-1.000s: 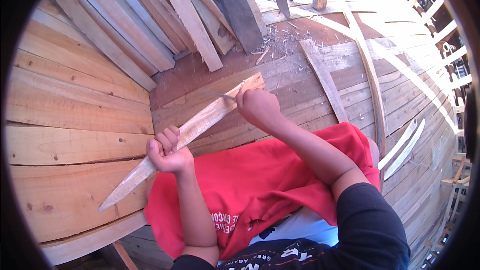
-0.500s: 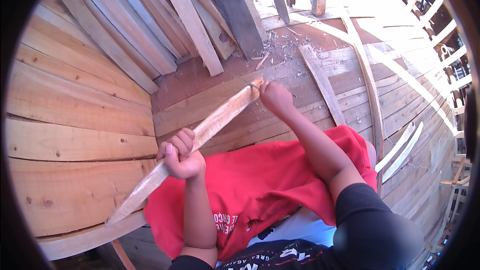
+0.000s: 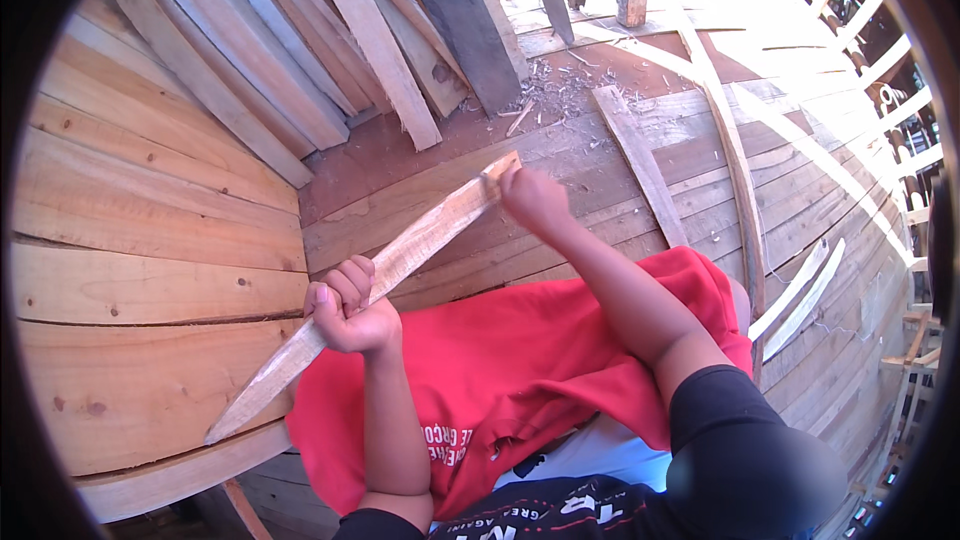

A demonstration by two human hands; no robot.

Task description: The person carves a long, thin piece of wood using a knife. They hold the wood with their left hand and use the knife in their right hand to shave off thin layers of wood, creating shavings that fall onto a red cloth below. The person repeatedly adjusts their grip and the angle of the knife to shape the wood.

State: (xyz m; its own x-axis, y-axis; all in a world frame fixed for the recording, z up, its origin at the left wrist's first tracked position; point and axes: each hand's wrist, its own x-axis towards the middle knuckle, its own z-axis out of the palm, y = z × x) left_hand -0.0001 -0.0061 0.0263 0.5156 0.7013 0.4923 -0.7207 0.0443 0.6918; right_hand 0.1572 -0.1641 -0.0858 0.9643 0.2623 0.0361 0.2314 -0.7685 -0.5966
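Note:
A long pale wooden strip, tapering to a point at the lower left, slants over my lap. My left hand is wrapped round its middle, thumb up. Near the strip's far upper end, my right hand is closed in a fist, slightly smeared by motion. From that fist a thin dark blade, seemingly a knife's, lies across the wood; its handle is hidden in my fingers. The strip's surface shows uneven cut facets. A red cloth covers my lap beneath both arms.
Several boards lean at the upper left beside a plank wall. Wood shavings litter the plank floor ahead. A loose flat board, a long curved strip and two pale slivers lie to the right.
My right hand and the blade have shifted slightly left and down along the strip. The left hand, still gripping, and the strip have moved a little left too.

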